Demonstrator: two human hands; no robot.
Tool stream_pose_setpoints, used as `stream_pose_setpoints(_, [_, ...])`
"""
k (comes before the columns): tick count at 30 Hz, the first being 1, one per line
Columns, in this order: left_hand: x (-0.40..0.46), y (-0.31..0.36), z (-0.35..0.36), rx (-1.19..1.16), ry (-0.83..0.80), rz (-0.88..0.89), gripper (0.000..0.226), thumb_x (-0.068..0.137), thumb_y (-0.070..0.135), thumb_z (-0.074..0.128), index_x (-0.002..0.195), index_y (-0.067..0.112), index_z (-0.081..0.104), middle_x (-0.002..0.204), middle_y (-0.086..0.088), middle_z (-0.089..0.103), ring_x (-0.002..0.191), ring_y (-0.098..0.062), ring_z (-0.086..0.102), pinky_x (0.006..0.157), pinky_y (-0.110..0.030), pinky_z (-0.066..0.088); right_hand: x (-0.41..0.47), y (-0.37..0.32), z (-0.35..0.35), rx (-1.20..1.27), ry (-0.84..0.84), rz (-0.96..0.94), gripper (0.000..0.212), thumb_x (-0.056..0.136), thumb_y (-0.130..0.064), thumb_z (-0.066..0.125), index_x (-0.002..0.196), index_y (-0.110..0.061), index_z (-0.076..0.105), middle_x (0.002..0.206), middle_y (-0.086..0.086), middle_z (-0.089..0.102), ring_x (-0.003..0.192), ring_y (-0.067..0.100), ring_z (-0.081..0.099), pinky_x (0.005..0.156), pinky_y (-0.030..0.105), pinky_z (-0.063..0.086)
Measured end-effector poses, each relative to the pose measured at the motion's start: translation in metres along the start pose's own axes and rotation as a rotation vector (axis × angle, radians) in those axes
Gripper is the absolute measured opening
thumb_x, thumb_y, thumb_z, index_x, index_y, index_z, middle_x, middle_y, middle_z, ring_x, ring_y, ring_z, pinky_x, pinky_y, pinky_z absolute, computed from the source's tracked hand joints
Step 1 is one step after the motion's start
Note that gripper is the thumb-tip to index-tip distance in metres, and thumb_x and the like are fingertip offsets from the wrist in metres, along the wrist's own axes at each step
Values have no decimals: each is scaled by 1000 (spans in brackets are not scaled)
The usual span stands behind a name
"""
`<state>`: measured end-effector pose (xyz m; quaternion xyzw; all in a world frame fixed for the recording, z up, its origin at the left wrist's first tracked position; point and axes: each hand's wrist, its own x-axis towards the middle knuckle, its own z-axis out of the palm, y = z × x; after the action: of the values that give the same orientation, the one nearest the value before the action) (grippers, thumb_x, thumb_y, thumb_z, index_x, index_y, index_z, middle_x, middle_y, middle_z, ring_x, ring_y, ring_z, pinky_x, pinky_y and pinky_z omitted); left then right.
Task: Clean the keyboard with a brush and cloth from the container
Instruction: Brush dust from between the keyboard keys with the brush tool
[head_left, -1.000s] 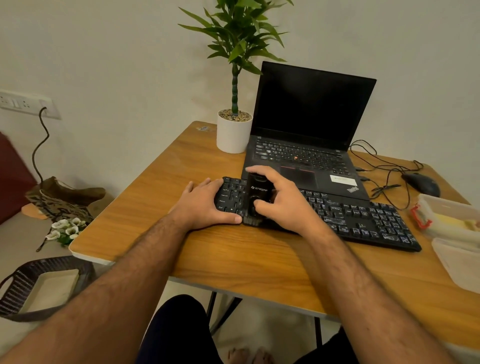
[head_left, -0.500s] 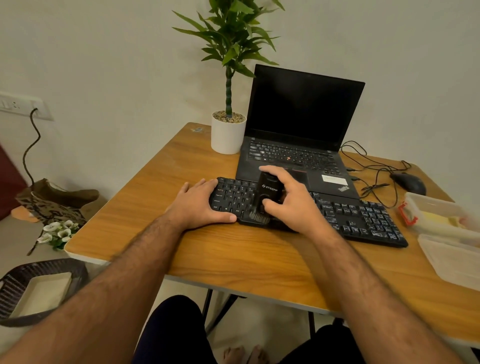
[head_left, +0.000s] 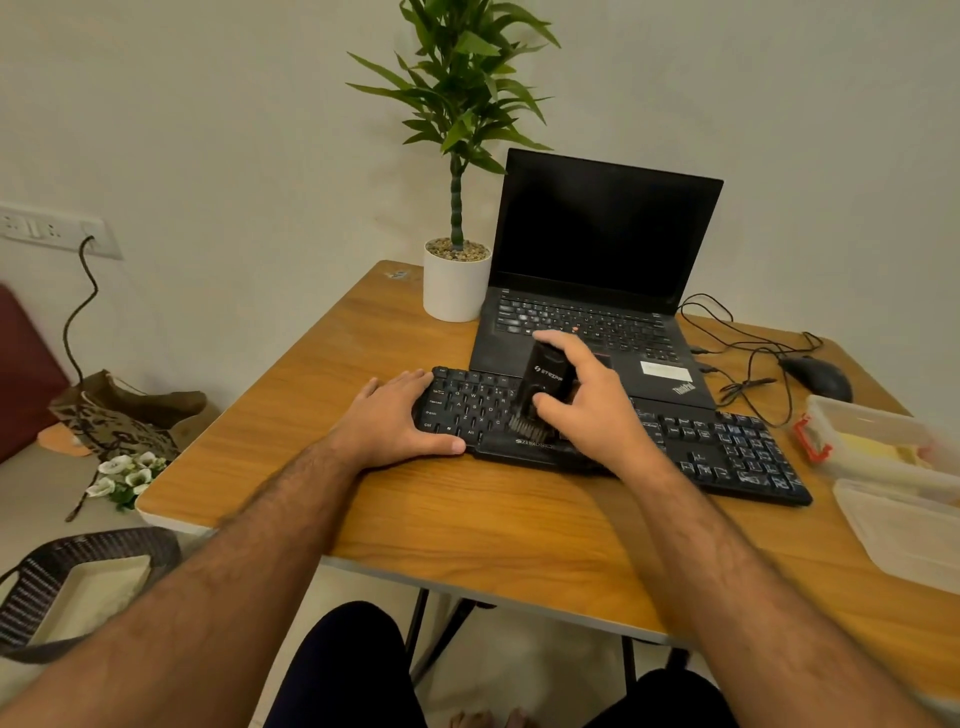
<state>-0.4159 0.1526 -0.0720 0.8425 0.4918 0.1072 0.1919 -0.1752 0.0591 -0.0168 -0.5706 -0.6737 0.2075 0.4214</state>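
Note:
A black keyboard lies across the wooden table in front of a laptop. My right hand grips a black brush with its bristles down on the keys left of the keyboard's middle. My left hand holds the keyboard's left end, fingers flat on the keys and thumb along the front edge. A clear plastic container with a red clasp stands at the right edge, something pale yellow inside it. Its lid lies just in front.
An open black laptop stands behind the keyboard, with a potted plant to its left. A mouse and tangled cables lie at the back right. On the floor to the left are a woven basket and a bag.
My right hand has moved the brush a little to the right along the keys and tilted it more upright. My left hand stays on the keyboard's left end. The camera has shifted.

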Motion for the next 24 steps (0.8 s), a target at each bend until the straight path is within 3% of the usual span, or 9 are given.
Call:
stream_pose_setpoints(7, [2, 9, 1, 77, 10, -10, 152, 38, 109, 26, 159, 19, 13, 167, -1, 14, 152, -17, 17, 124, -49, 6, 3, 6, 16, 60, 31, -10, 65, 90, -7, 64, 140, -42, 41, 110, -25, 56, 100, 3, 64, 80, 24, 58])
stream_pose_setpoints(11, [3, 28, 4, 190, 85, 38, 142, 50, 104, 28, 160, 16, 6, 168, 0, 6, 154, -16, 5, 124, -49, 6, -1, 8, 11, 48, 8, -38, 65, 89, -5, 65, 141, -37, 43, 111, -25, 55, 101, -5, 60, 79, 18, 55])
stream_pose_setpoints(17, [3, 46, 23, 276, 157, 48, 138, 54, 104, 12, 160, 16, 8, 168, 0, 7, 154, -19, 0, 124, -49, 4, 11, 12, 1, 70, 95, -24, 67, 88, -6, 68, 138, -39, 38, 107, -21, 59, 94, 2, 66, 75, 22, 58])
stream_pose_setpoints(20, [3, 45, 25, 283, 170, 36, 135, 56, 103, 10, 160, 17, 10, 168, 1, 8, 154, -19, 0, 124, -49, 4, 17, 17, 6, 115, 6, -36, 61, 86, -6, 69, 133, -38, 46, 114, -15, 60, 102, 11, 65, 78, 25, 59])
stream_pose_setpoints(24, [2, 46, 25, 283, 170, 36, 134, 55, 102, 7, 159, 18, 14, 167, 1, 11, 154, -19, 2, 124, -49, 6, 24, 18, 8, 78, -112, -105, 61, 86, -6, 68, 133, -40, 52, 119, -28, 57, 107, 5, 62, 87, 25, 56])
